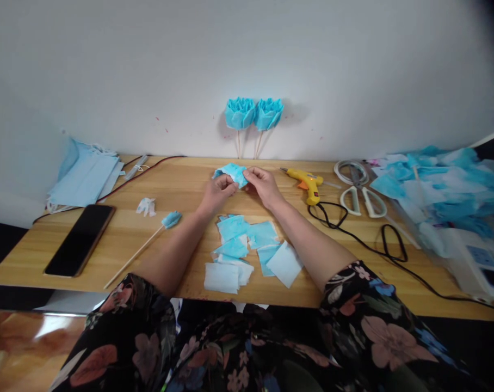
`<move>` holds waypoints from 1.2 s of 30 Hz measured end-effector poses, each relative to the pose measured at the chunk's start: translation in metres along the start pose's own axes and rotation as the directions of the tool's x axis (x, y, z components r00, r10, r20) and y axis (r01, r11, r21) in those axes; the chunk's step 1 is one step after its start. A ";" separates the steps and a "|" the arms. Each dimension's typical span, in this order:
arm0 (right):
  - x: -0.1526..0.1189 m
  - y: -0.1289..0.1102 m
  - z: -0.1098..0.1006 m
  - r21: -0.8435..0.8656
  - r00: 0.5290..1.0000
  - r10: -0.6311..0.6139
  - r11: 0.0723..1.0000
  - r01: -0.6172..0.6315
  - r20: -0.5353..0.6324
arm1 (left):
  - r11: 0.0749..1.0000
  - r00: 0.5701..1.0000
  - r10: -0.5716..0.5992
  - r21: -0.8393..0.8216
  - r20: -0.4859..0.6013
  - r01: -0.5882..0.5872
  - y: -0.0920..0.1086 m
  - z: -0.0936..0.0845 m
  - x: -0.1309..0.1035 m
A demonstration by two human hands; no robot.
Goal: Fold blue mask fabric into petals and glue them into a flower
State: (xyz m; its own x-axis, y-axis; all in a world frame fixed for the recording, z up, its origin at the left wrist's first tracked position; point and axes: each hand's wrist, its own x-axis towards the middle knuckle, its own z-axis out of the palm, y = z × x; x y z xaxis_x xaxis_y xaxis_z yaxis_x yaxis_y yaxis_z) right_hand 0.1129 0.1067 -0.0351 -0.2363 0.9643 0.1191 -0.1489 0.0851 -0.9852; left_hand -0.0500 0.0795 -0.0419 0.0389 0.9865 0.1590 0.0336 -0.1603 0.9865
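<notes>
Floral sleeves foremost: left hand and right hand, pinched closed, grip a blue fabric piece at separate points, apparently to steady it.

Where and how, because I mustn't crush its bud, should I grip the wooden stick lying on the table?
Probably pinch the wooden stick by its bare end, from the table's front edge: that end points there, while the blue bud caps the far tip.
</notes>
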 end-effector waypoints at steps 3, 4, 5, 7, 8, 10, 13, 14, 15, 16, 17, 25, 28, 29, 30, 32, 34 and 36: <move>0.000 0.001 0.001 0.016 1.000 0.003 1.000 -0.003 -0.001 | 0.998 1.000 0.027 0.062 -0.013 -0.026 -0.001 0.000 0.000; 0.000 0.001 0.001 0.021 1.000 0.003 1.000 -0.003 0.002 | 0.995 0.999 0.049 0.087 -0.019 -0.047 0.000 -0.001 0.000; 0.000 0.001 0.001 0.022 1.000 0.002 1.000 -0.002 0.001 | 0.990 0.996 0.081 0.120 -0.023 -0.078 0.001 -0.001 -0.001; 0.000 0.000 0.001 0.011 1.000 -0.003 1.000 0.004 -0.012 | 0.962 0.985 0.173 0.218 -0.014 -0.166 0.004 -0.003 -0.002; 0.000 0.000 0.001 0.003 1.000 -0.007 1.000 0.007 -0.020 | 0.938 0.975 0.221 0.274 0.004 -0.214 0.006 -0.004 -0.002; 0.001 0.000 -0.001 -0.013 0.999 -0.015 1.000 0.014 -0.031 | 0.878 0.955 0.290 0.381 0.057 -0.290 0.010 -0.006 -0.003; 0.003 0.002 -0.003 -0.065 0.999 -0.031 0.997 0.029 -0.038 | 0.811 0.945 0.318 0.494 0.080 -0.315 0.010 -0.013 -0.001; 0.003 0.004 -0.004 -0.112 0.998 -0.052 0.993 0.047 -0.044 | 0.795 0.946 0.318 0.525 0.066 -0.304 0.008 -0.016 0.000; 0.003 0.006 -0.004 -0.177 0.995 -0.083 0.982 0.072 -0.053 | 0.780 0.947 0.317 0.554 0.050 -0.290 0.005 -0.019 0.001; 0.004 0.007 -0.004 -0.255 0.991 -0.121 0.961 0.102 -0.061 | 0.767 0.949 0.313 0.581 0.036 -0.274 0.001 -0.023 0.003; 0.004 0.009 -0.004 -0.334 0.985 -0.160 0.934 0.129 -0.066 | 0.756 0.952 0.306 0.602 0.021 -0.256 -0.003 -0.027 0.004; 0.010 0.020 -0.009 -0.626 0.947 -0.290 0.767 0.143 -0.140 | 0.742 0.939 0.286 0.664 -0.189 -0.093 -0.022 -0.046 0.012; 0.016 0.028 -0.019 -0.721 0.909 -0.396 0.666 0.190 -0.127 | 0.766 0.941 0.290 0.632 -0.174 -0.119 -0.024 -0.045 0.014; 0.017 0.030 -0.022 -0.747 0.900 -0.417 0.637 0.190 -0.127 | 0.776 0.943 0.284 0.619 -0.176 -0.118 -0.024 -0.044 0.015; 0.018 0.031 -0.024 -0.770 0.893 -0.432 0.611 0.185 -0.129 | 0.782 0.945 0.277 0.612 -0.176 -0.116 -0.024 -0.043 0.015; 0.018 0.027 -0.026 -0.794 0.881 -0.453 0.582 0.176 -0.137 | 0.784 0.948 0.266 0.612 -0.176 -0.106 -0.025 -0.042 0.016; 0.015 0.016 -0.023 -0.793 0.877 -0.461 0.582 0.181 -0.138 | 0.771 0.950 0.260 0.629 -0.171 -0.098 -0.025 -0.040 0.015; 0.010 -0.002 -0.015 -0.774 0.890 -0.438 0.605 0.185 -0.130 | 0.752 0.955 0.254 0.652 -0.152 -0.096 -0.025 -0.039 0.015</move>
State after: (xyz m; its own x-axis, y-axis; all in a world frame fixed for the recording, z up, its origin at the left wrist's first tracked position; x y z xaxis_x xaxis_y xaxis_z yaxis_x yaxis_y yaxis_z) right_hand 0.1253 0.1194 -0.0334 -0.0206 0.8533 0.5211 0.6095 0.4238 -0.6700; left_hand -0.0892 0.0994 -0.0624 -0.1058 0.9067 0.4083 0.6730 -0.2369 0.7006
